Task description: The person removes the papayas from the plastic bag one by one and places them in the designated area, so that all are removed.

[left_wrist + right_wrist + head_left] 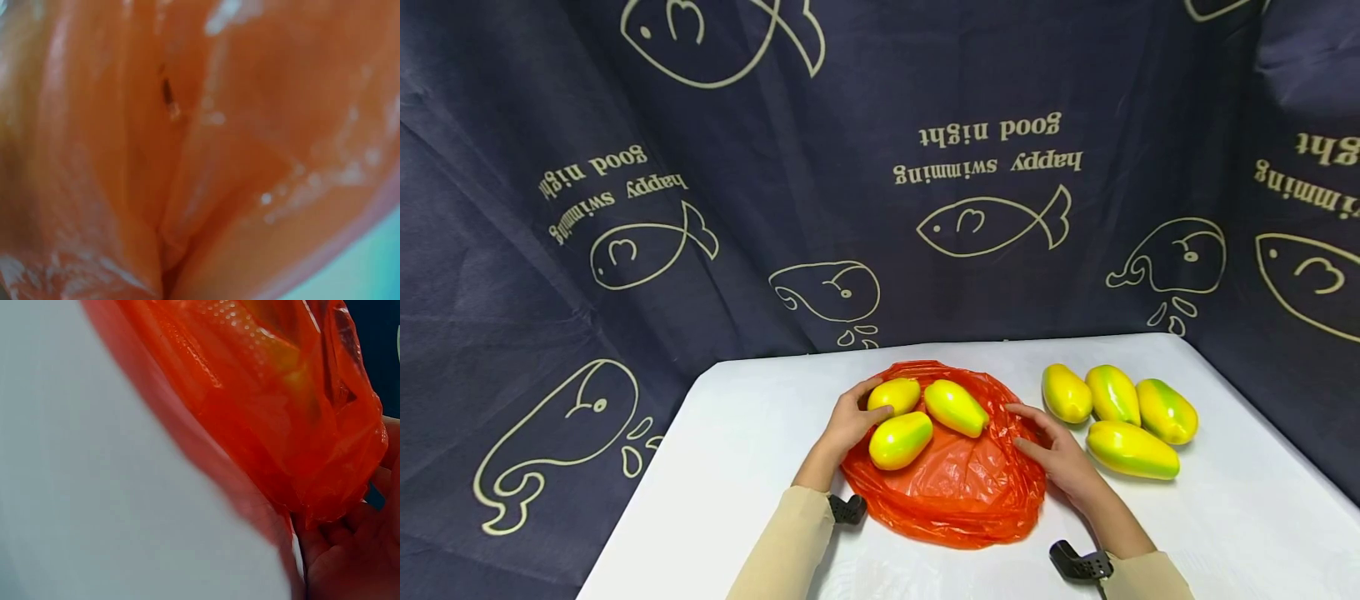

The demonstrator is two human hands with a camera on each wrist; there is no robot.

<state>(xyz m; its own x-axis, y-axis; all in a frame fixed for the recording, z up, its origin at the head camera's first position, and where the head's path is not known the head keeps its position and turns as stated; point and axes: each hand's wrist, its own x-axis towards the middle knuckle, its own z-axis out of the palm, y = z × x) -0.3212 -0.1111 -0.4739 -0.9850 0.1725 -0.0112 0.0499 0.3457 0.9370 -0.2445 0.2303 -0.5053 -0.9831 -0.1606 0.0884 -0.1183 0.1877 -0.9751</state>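
A red plastic bag [955, 475] lies spread on the table with its mouth facing up. Three yellow-green papayas rest in it: a rear left papaya [898, 395], a front left papaya [901, 440] and a right papaya [956, 407]. My left hand [852, 417] reaches over the bag's left edge, thumb and fingers round the end of the rear left papaya. At the opposite rim, my right hand [1063, 457] has thumb and fingers spread against the bag. The right wrist view shows that hand's fingers [337, 534] beside the bag's crumpled side. Blurred red film [250, 112] fills most of the left wrist view.
To the right of the bag, several more papayas sit grouped on the white table [752, 433], one lengthwise papaya [1131, 450] in front. A dark blue curtain [850, 192] with fish and whale drawings hangs behind the table and along its sides.
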